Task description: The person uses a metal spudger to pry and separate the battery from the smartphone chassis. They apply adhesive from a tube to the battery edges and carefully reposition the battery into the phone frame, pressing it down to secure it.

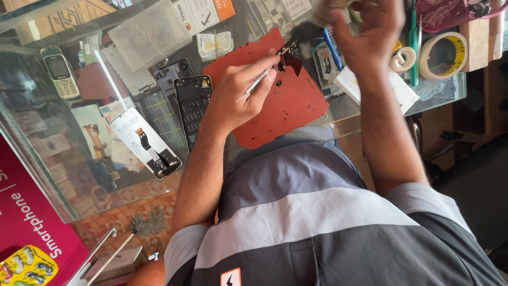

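A small dark circuit part (pixel 287 54) — flat, black, with a few pale metallic spots — sits at the far edge of a red work mat (pixel 275 100) on the glass counter (pixel 63 175). The left hand (pixel 241 92) has its fingers (pixel 264 66) curled tightly around slim metal tweezers (pixel 257 82), gripped like a pen, with the tip touching the part. The right hand (pixel 365 26) is raised just beyond the mat, fingers bent around a brownish wad (pixel 330 10) — it is blurred, so how firmly it grips I cannot tell. Left of the mat lies an opened black phone frame (pixel 193 103), and nearer the counter's edge a white-backed screen panel (pixel 145 143). Rolls of tape (pixel 442 53) stand at the far right.
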